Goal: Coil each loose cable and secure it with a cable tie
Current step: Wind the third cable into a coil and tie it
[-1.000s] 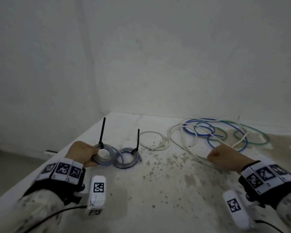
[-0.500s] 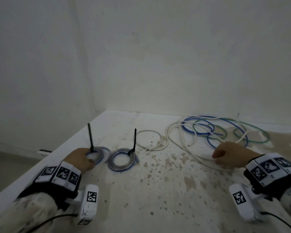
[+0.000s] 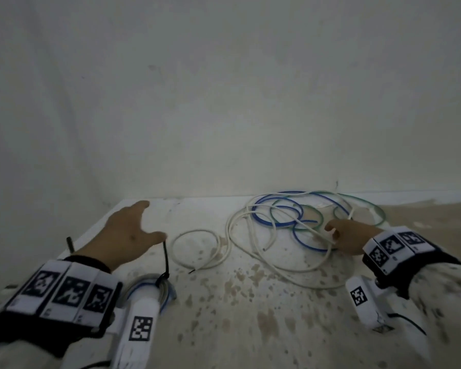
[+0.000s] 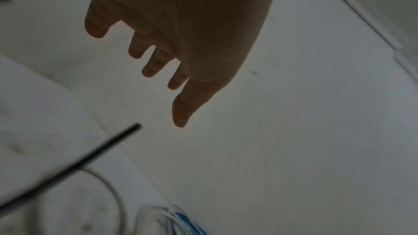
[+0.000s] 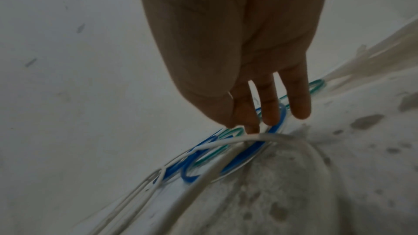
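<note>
The left hand (image 3: 129, 230) hangs over the table (image 3: 250, 328) with fingers (image 4: 153, 63) spread and straight, holding nothing. Below its wrist lies a coil (image 3: 155, 288) bound by a black tie (image 3: 166, 259) whose tail stands nearly upright, tip just under the thumb. A white loop (image 3: 197, 249) lies flat beside it. Farther right, the white cable (image 3: 250, 235) sprawls in loose loops across blue (image 3: 277, 223) and green (image 3: 367, 206) cables near the wall. The right hand (image 3: 349, 235) rests on this tangle, thumb and forefinger pinching a white strand, other fingers (image 5: 296, 99) straight.
</note>
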